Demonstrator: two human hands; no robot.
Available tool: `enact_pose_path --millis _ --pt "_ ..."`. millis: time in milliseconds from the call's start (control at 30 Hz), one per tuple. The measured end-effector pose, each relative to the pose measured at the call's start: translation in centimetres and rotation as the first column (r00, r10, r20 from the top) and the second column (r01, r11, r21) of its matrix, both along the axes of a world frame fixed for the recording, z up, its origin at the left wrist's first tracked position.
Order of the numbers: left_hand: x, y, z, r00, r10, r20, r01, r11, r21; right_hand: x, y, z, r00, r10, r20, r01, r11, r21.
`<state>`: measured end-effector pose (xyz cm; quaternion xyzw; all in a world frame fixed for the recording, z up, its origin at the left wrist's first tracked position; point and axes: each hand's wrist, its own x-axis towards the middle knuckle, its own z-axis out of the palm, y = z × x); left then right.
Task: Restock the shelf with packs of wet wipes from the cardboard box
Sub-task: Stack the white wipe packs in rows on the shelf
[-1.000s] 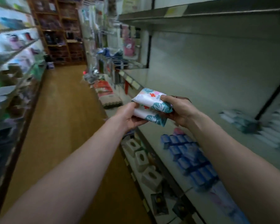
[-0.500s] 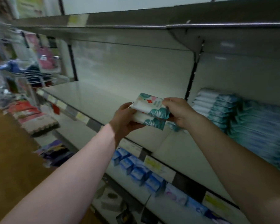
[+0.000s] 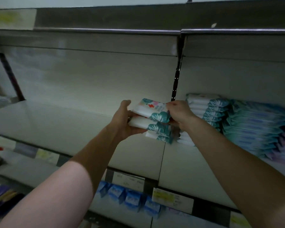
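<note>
Seen from the head camera, the person holds a stack of wet wipe packs (image 3: pixel 152 115) over the shelf (image 3: pixel 56 122), just left of the piled packs (image 3: pixel 207 109) at the far right. The left hand (image 3: pixel 123 120) cups the stack's left end, fingers curled under it. The right hand (image 3: pixel 179 112) pinches its right end. Nearer and lower sit blue packets (image 3: pixel 132 198).

Wet-wipe packs (image 3: pixel 152 120) between both hands, above shelf (image 3: pixel 59 124)

Shelf (image 3: pixel 59 122) bare leftward — stacked packs (image 3: pixel 206 111) block right.
</note>
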<state>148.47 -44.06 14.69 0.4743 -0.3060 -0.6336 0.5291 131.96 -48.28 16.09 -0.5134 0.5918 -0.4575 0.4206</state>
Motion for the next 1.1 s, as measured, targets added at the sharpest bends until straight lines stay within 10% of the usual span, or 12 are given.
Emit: enact_pose_path --millis 233,367,567,1100 --pt "0.9 -3.4 -1.2 0.996 -0.004 0.088 -0.003 0.997 0.079 0.2 -1.4 -1.0 0.955 -0.096 -0.28 0.096 0.995 -0.013" --pt "1.1 -5.1 -2.0 0.996 0.024 0.084 -0.032 0.995 0.096 0.1 -1.8 -0.5 0.623 -0.11 -0.774 -0.024 0.987 -0.159" --pt "0.4 -6.6 -2.0 0.996 -0.021 0.092 0.012 0.995 0.096 1.3 -1.6 1.4 0.488 0.333 -0.807 -0.304 0.931 0.2" --pt "4.8 -8.8 -2.9 0.938 0.3 0.173 -0.318 0.944 0.088 0.3 -5.4 -2.7 0.369 0.435 -0.822 -0.242 0.898 0.366"
